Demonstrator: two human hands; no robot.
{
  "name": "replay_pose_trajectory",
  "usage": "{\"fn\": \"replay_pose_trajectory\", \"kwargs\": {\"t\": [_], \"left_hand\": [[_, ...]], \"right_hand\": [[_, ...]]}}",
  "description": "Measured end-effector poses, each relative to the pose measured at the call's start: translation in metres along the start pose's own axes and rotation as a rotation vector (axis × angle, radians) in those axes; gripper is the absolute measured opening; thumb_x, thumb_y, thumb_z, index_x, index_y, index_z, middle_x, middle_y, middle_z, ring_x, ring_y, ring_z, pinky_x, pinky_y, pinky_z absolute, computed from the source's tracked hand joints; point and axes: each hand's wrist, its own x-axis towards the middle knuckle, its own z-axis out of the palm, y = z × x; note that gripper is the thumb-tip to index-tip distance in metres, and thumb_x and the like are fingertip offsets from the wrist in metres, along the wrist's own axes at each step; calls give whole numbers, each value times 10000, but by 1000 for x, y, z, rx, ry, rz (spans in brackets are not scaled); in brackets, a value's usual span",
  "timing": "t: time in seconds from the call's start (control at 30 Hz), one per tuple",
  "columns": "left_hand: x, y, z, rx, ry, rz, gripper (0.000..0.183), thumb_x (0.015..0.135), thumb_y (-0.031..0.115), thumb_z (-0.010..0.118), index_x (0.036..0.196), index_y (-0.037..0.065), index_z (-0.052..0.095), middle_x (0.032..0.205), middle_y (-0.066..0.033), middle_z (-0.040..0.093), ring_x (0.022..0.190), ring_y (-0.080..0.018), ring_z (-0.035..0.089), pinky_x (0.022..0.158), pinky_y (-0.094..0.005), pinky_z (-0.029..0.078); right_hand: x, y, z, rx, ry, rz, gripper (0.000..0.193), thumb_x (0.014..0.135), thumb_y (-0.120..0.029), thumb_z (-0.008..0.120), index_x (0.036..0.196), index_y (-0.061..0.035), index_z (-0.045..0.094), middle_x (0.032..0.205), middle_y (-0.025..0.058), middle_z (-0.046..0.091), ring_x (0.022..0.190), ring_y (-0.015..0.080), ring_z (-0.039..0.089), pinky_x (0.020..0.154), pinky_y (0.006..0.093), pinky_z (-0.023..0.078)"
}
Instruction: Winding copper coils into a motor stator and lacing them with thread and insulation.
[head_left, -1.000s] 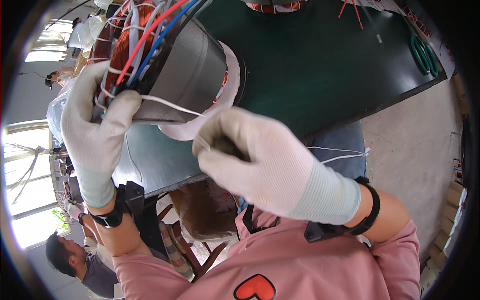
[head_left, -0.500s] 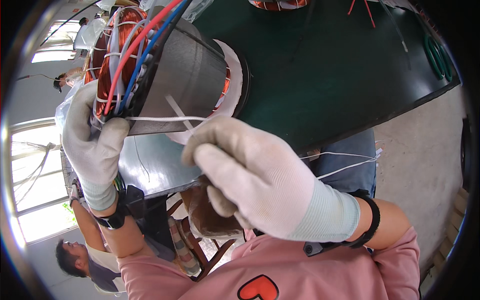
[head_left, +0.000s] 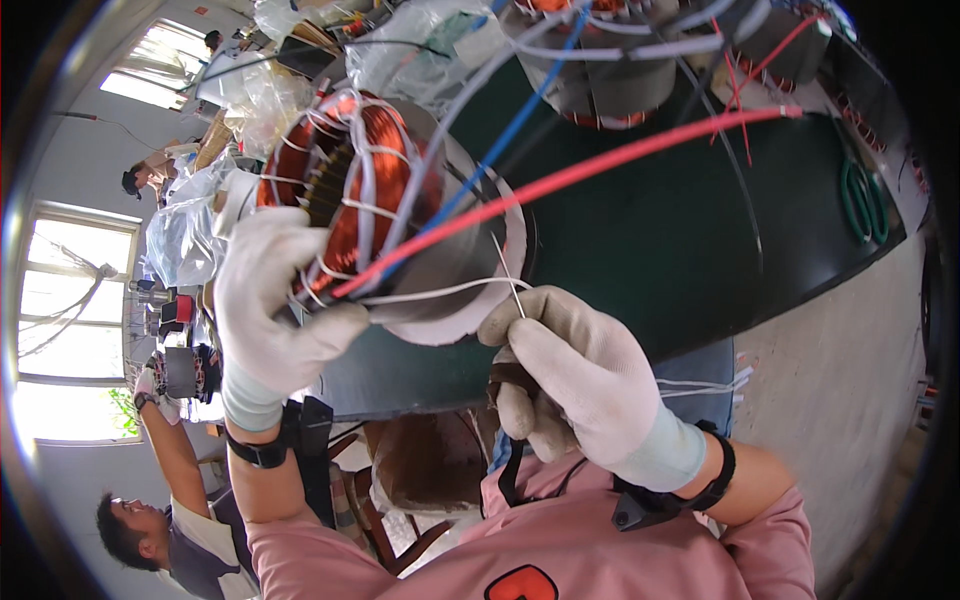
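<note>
A motor stator with copper-red windings lies on its side at the left end of the table, its open bore turned toward me. White cord loops bind the coils. My left hand, in a white glove, closes around the near rim of the windings, thumb at the lower edge. My gloved right hand pinches a thin metal needle, tip pointing up. A white lacing cord runs from the stator's lower edge to the right fingertips. Red and blue lead wires extend from the coils.
Another stator stands at the back of the dark green table. Green-handled scissors lie far right. Plastic bags are at the left, where a co-worker reaches up. A chair stands below the table edge.
The stator has turned, showing its bore, and the lead wires now stretch rightward. My right hand has moved right and down, with the needle now visible. My left hand has shifted right.
</note>
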Motion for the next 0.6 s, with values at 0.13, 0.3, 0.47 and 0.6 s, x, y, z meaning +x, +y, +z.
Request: {"fn": "replay_pose_trajectory", "kwargs": {"t": [0.13, 0.3, 0.47, 0.6], "left_hand": [[0, 3, -5, 52, -26, 67, 576, 590, 452, 869, 926, 22, 686, 862, -123, 619, 857, -353, 599, 797, -423, 476], [6, 5, -6, 50, -17, 107, 555, 543, 410, 872, 925, 47, 697, 819, -98, 622, 846, -358, 597, 798, -428, 471], [7, 4, -4, 63, 2, 64, 540, 544, 332, 871, 958, 36, 688, 849, -128, 612, 850, -360, 598, 781, -420, 476], [6, 6, -1, 88, -13, 29, 521, 614, 326, 849, 1002, 24, 678, 872, -148, 623, 851, -366, 594, 782, -417, 475]], "right_hand": [[0, 2, 13, -160, -78, 39, 207, 1048, -182, 452, 1116, -16, 555, 656, 3, 573, 474, 33, 463, 440, 202, 377], [-3, 2, 27, -275, -208, 44, 215, 1053, -146, 432, 1111, 10, 568, 716, -8, 564, 567, 26, 535, 479, 203, 418], [8, -3, 40, -37, -212, 241, 185, 1066, -154, 419, 1115, -7, 520, 736, -2, 578, 545, 49, 520, 453, 204, 405], [10, -4, 41, 6, -230, 202, 275, 1053, -249, 455, 1183, -20, 532, 725, 52, 641, 436, 55, 498, 395, 181, 349]]}}
